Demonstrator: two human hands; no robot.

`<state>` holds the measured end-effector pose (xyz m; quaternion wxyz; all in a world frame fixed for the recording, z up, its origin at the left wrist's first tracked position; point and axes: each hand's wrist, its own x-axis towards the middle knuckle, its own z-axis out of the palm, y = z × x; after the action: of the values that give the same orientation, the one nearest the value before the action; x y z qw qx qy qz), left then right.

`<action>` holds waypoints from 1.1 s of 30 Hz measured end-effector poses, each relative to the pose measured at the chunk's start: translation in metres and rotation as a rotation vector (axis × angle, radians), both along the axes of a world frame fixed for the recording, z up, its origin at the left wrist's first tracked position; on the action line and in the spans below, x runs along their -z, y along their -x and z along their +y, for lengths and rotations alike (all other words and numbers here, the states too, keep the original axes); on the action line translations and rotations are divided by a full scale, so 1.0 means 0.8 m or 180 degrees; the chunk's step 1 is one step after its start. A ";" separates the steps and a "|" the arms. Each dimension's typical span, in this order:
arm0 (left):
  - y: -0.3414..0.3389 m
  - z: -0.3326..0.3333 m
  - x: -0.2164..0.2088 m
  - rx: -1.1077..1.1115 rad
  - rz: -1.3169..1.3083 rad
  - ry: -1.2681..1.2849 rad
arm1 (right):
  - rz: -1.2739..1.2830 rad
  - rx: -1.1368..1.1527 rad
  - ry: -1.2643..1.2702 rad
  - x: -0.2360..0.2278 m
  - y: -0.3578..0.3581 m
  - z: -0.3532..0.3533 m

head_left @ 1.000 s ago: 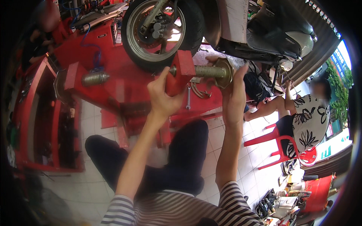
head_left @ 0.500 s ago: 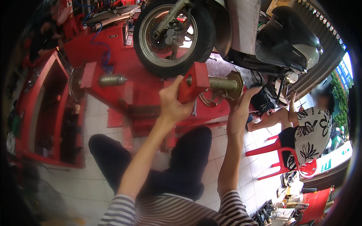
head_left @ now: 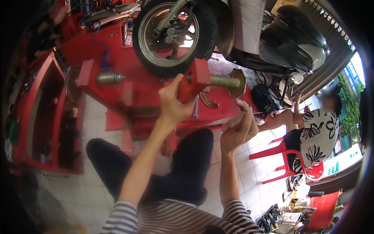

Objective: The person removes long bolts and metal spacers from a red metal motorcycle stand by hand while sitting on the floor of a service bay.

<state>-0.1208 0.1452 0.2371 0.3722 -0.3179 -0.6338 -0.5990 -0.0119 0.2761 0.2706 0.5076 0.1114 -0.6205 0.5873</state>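
Observation:
A motor scooter's front wheel (head_left: 174,35) stands behind a red wheel clamp with two screws. My left hand (head_left: 175,102) is wrapped round the clamp's right-hand red jaw block (head_left: 200,74). Through that block runs a threaded screw (head_left: 223,80) ending in a brass-coloured handwheel (head_left: 237,83). Just below the handwheel is my right hand (head_left: 238,130), its fingers curled in and nothing visible in them; a small gap seems to separate them from the wheel rim. The opposite jaw (head_left: 86,76) carries a second screw (head_left: 110,78), untouched.
A wrench (head_left: 196,109) and curved metal pieces (head_left: 209,100) lie on the red lift platform. At right a person (head_left: 317,132) sits on a red plastic chair (head_left: 286,158). A red open-framed cabinet (head_left: 50,117) stands left. Parts and a red container (head_left: 325,208) sit at lower right.
My right hand has come off the handwheel and dropped below it, its fingers going from outstretched to curled. My left hand keeps its hold on the jaw block. The whole view has shifted slightly.

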 end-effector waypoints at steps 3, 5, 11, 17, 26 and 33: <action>0.004 -0.002 0.002 -0.0002 -0.0095 0.0034 | -0.0677 0.0381 -0.0058 -0.002 0.018 0.010; 0.001 -0.001 0.000 0.0082 -0.0262 0.0113 | -0.1317 -0.0013 0.0084 -0.009 0.026 0.030; 0.002 -0.002 0.000 -0.0113 -0.0007 -0.0003 | -0.1299 -0.1120 0.0065 -0.099 0.022 0.009; -0.006 -0.003 -0.010 -0.0018 -0.0266 -0.0027 | 0.0052 -0.0624 -0.0722 -0.063 0.014 0.001; -0.002 -0.001 -0.013 -0.0018 -0.0327 0.0087 | -0.1058 -0.1277 0.1208 -0.021 0.038 -0.014; -0.005 0.004 -0.013 -0.0038 -0.0271 0.0065 | -0.2536 -0.1887 -0.0624 -0.106 0.028 0.058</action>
<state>-0.1170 0.1485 0.2471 0.3452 -0.2921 -0.6570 -0.6032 -0.0346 0.3223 0.3558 0.0299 0.0972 -0.7599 0.6420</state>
